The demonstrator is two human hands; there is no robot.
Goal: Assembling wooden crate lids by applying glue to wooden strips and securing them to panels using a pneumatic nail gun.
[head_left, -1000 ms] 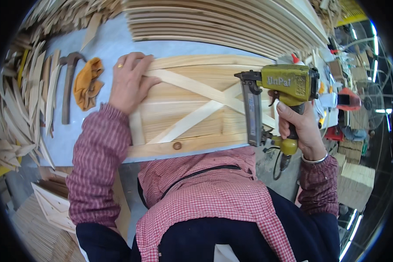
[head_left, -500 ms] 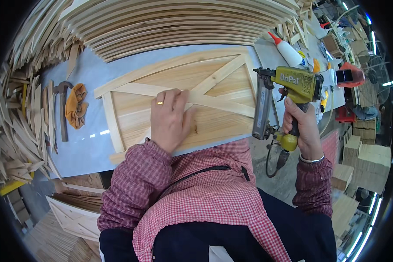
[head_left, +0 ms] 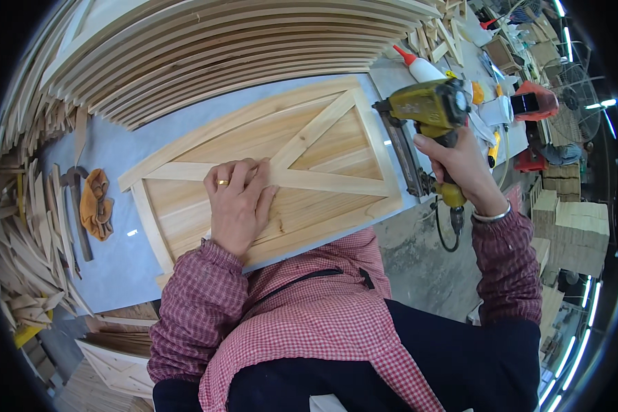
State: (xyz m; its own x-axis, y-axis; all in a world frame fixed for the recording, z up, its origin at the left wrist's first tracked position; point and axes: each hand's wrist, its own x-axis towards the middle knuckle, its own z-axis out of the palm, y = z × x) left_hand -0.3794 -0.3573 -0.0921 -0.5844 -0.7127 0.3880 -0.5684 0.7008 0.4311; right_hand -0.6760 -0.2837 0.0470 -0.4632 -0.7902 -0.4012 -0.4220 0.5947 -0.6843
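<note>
A pale wooden panel (head_left: pixel 323 206) with a frame, an arched far edge and crossing diagonal strips lies on the table before me. My left hand (head_left: pixel 239 202) rests on it, fingers curled together and pressing near the crossing of the wooden strips (head_left: pixel 329 180). The lower-left strip is mostly hidden beneath this hand and forearm. My right hand (head_left: pixel 467 165) is wrapped round the handle of a yellow-green nail gun (head_left: pixel 422 106). The gun's dark magazine stands beside the panel's right end, its nose pointing left, apart from the strips. A hose hangs from its handle.
Many stacked wooden frames (head_left: pixel 254 55) stand along the far side. At left lie a hammer (head_left: pixel 77 213), an orange-brown cloth (head_left: pixel 96 204) and loose wood strips (head_left: pixel 24 240). A white glue bottle with a red tip (head_left: pixel 422 67) lies beyond the gun. A fan (head_left: pixel 570 86) stands far right.
The nail gun has moved left and tilted, so its nose is nearer the panel's right end. My left hand keeps its place on the panel; the whole view has shifted slightly.
</note>
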